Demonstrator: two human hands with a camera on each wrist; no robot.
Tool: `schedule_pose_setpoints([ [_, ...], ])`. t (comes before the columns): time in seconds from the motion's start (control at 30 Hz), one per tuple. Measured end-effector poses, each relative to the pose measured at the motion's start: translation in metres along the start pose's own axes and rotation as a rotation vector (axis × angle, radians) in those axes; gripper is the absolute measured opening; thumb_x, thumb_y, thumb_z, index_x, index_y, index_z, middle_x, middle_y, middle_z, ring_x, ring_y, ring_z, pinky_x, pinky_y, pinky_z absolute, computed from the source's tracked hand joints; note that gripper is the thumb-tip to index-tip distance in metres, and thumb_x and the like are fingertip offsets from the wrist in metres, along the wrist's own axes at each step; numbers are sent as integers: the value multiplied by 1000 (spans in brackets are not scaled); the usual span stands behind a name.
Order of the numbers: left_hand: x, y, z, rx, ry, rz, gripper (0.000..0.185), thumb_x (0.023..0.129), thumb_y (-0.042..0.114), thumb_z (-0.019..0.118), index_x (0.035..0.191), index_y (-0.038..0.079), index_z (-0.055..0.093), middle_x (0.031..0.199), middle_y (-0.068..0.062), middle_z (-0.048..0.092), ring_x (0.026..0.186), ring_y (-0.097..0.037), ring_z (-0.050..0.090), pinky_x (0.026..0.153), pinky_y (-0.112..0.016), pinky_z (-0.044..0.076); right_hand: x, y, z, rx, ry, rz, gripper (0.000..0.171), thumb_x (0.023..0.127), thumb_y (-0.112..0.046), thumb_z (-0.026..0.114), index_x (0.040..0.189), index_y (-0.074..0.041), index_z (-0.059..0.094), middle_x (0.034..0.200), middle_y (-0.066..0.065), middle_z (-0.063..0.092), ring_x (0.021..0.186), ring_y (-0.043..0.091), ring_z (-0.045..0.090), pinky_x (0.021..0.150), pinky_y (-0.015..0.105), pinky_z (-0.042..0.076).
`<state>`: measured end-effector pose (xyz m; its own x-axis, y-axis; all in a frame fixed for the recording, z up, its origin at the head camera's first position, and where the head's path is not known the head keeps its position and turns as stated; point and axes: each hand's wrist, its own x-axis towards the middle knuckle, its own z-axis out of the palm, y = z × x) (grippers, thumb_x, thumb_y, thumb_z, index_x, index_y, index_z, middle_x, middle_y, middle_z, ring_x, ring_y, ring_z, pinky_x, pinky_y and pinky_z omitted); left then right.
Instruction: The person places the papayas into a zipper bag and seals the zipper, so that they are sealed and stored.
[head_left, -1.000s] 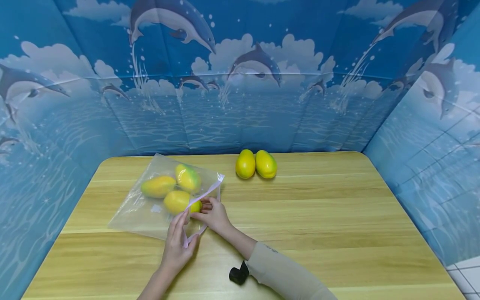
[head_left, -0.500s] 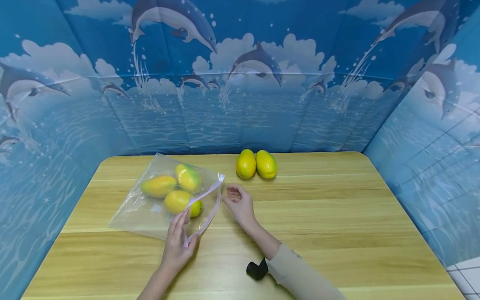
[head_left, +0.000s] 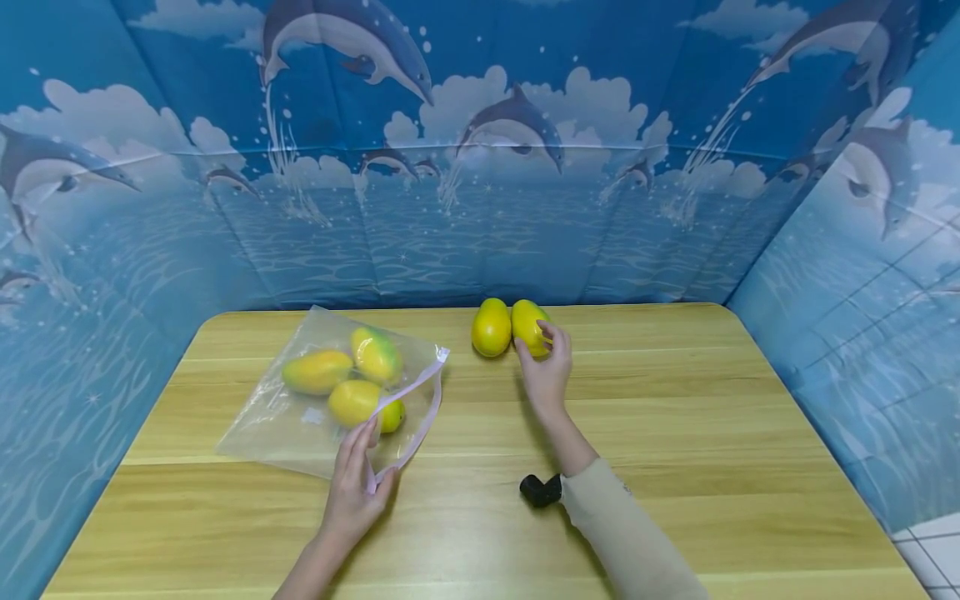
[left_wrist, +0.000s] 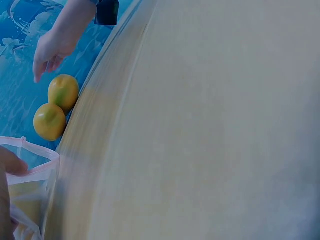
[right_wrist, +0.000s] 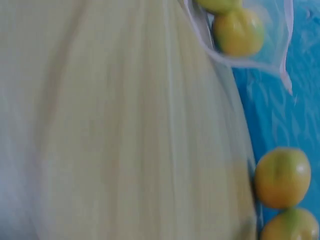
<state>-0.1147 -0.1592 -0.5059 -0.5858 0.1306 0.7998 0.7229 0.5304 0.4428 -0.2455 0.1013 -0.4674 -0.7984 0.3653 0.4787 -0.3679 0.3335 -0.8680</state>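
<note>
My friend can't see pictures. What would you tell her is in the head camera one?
A person's right hand touches one of two loose mangoes on a wooden table. Their left hand pinches the open rim of a clear plastic bag holding three mangoes.

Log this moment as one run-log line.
left hand: pinches zip bag mouth open | right hand: fingers on right loose mango | bag: three mangoes inside | table: two mangoes loose
</note>
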Motion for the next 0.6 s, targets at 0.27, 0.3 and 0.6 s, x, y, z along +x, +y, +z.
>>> schedule_pose_setpoints([
  [0.27, 1, 0, 0, -7, -2, 2, 74, 56, -11, 64, 126, -16, 39, 119, -29, 44, 91, -26, 46, 97, -13, 35, 8, 17, -6, -142, -48, 65, 53, 75, -10, 73, 121, 2, 49, 124, 18, 44, 117, 30, 41, 105, 40, 32],
  [0.3, 1, 0, 0, -7, -3, 3, 74, 56, -11, 64, 126, -16, 39, 119, -29, 44, 92, -26, 46, 97, -13, 35, 8, 18, -6, -151, -57, 71, 55, 75, -10, 73, 123, 2, 48, 125, 18, 43, 118, 30, 40, 106, 39, 31],
  [0.6, 1, 0, 0, 2, -2, 9, 74, 57, -10, 64, 125, -17, 39, 118, -30, 44, 90, -26, 47, 95, -13, 36, 9, 23, -6, -174, -115, 149, 64, 75, -15, 74, 129, -1, 42, 131, 17, 37, 121, 30, 37, 107, 40, 29],
])
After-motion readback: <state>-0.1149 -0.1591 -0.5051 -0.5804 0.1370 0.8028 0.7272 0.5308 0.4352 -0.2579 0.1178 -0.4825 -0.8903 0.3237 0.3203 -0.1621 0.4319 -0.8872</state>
